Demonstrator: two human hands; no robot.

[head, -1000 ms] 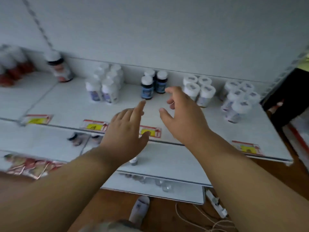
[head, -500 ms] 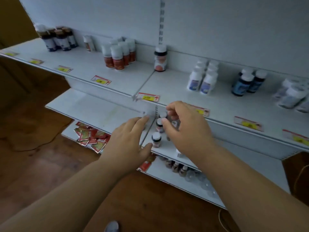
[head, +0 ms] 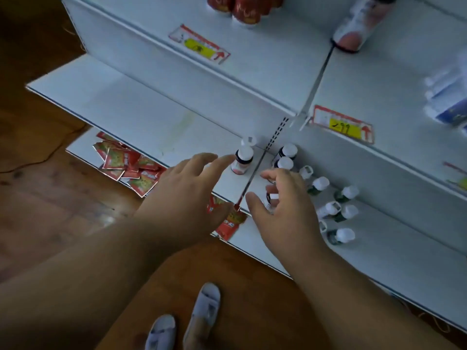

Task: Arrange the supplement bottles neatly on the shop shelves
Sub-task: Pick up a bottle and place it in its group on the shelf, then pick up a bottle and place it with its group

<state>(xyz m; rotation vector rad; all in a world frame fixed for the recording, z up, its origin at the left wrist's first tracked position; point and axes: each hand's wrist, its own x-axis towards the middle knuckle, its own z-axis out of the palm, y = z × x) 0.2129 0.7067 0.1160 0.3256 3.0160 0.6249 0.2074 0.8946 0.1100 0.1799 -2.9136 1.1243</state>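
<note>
Far left, lower shelf: red sachets (head: 126, 164) lie in a loose heap, not part of my job. My left hand (head: 187, 195) hovers over the middle shelf (head: 141, 117), fingers spread and straight, holding nothing; its fingertips are just beside a red bottle (head: 242, 160) with a white cap, standing upright left of the divider (head: 250, 183). A second white cap (head: 249, 141) shows behind it. Right of the divider, my right hand (head: 285, 205) curls over a small bottle (head: 269, 199); thumb and fingers seem to close around it, though most of it is hidden, so I cannot tell firmly whether contact is made. Two dark bottles (head: 285, 157) stand behind the fingers. Farther right, green bottles (head: 341, 213) are scattered, several tipped on their sides. Judgement: these are small, rigid, light plastic bottles with smooth labels, easily toppled when nudged. Best hold is around the body just under the cap, thumb opposing fingers. Above right, a price tag (head: 342, 123) marks the upper shelf edge.
</note>
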